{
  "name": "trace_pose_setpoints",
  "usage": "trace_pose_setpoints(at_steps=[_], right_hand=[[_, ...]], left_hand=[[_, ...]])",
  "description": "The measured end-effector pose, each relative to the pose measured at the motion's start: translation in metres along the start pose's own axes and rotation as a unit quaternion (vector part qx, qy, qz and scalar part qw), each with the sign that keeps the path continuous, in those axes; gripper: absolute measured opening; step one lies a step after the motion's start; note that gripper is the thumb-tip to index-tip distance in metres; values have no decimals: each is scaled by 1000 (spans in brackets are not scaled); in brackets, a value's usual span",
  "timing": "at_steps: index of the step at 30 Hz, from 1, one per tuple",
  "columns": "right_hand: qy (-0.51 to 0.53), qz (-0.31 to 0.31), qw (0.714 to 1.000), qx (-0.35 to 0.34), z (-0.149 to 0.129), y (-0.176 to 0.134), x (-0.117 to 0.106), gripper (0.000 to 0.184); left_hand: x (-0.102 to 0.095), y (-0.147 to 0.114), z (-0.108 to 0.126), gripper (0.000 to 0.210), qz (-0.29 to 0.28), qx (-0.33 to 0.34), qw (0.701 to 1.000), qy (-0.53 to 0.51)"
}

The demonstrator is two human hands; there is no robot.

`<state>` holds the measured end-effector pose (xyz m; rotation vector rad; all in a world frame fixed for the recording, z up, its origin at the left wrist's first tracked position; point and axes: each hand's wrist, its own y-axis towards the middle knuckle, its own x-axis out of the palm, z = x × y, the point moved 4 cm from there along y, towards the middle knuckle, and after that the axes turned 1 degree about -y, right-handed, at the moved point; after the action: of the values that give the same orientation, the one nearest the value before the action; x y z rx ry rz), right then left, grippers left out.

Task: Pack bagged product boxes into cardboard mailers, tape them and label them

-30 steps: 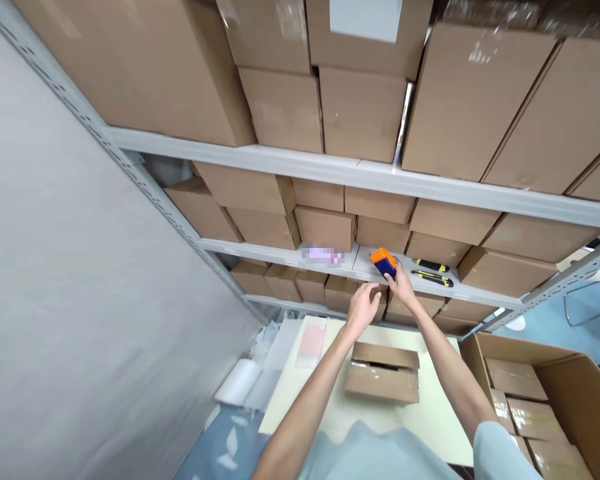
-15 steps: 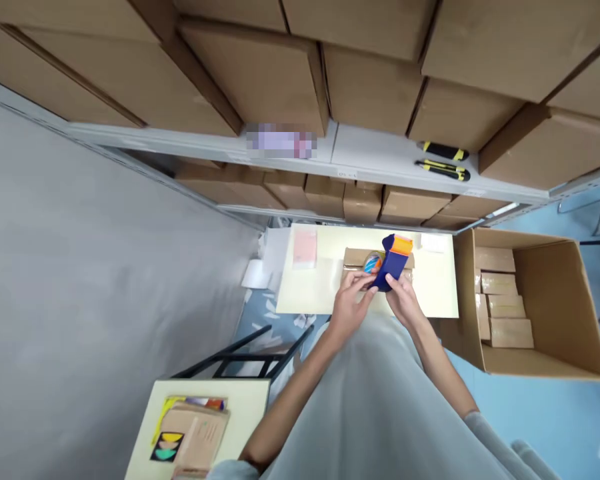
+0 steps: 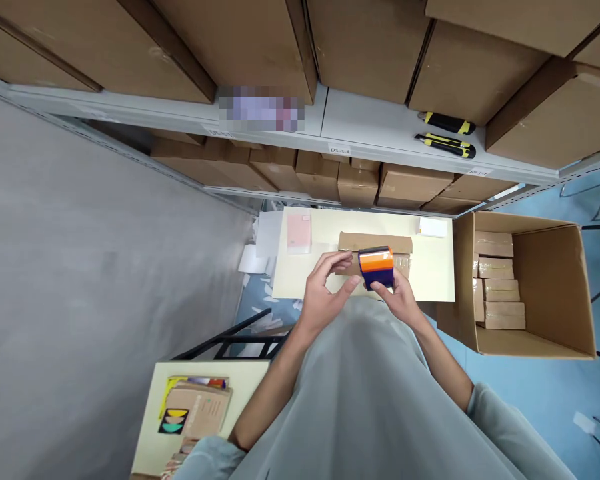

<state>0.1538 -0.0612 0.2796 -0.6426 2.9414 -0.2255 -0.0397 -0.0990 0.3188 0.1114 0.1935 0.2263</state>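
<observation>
My right hand (image 3: 401, 301) grips a navy and orange tape dispenser (image 3: 377, 267) from its right side, with the thumb along the lower edge. The dispenser's orange part faces up, and I cannot see a tape roll on it from here. Just to its left, my left hand (image 3: 327, 287) is open, thumb and fingers spread and apart from the dispenser. Behind both lies a small cardboard box (image 3: 375, 241) on the cream table (image 3: 430, 280). The dispenser and the left fingers cover part of that box.
A large open carton (image 3: 555, 287) with several small boxes (image 3: 503, 290) stands right of the table. Pink sheet (image 3: 299, 231) and white box (image 3: 433, 227) lie on the tabletop. Overhead, the shelf (image 3: 370, 110) holds cartons and two utility knives (image 3: 447, 133). A side table (image 3: 250, 380) is lower left.
My left hand has come off the tape dispenser and moved left, its fingers opening. My right hand has turned the dispenser, so its orange part now faces up and the tape roll is out of sight.
</observation>
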Motion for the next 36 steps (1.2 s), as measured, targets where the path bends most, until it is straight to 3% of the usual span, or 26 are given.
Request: trace_pose_setpoints(at_steps=[3,7,14,19,36], right_hand=[[-79,-20,996,-25,-8,-11,-3,45],[-175,-30,982,-65,-15,-22,-10,37],[-273,-32,952,-139,-22,-29,-20,27],[-295,-41,940,-165,-22,-32,-26,16],[-315,-53,924,-213,-27,-39,-30,15]], left_hand=[[-9,10,22,40,-24,35,999,12],[-16,15,43,28,-54,69,995,51],[-24,9,48,18,-84,116,987,68],[-25,8,52,18,-102,117,985,74],[-22,2,65,19,-133,128,982,48]])
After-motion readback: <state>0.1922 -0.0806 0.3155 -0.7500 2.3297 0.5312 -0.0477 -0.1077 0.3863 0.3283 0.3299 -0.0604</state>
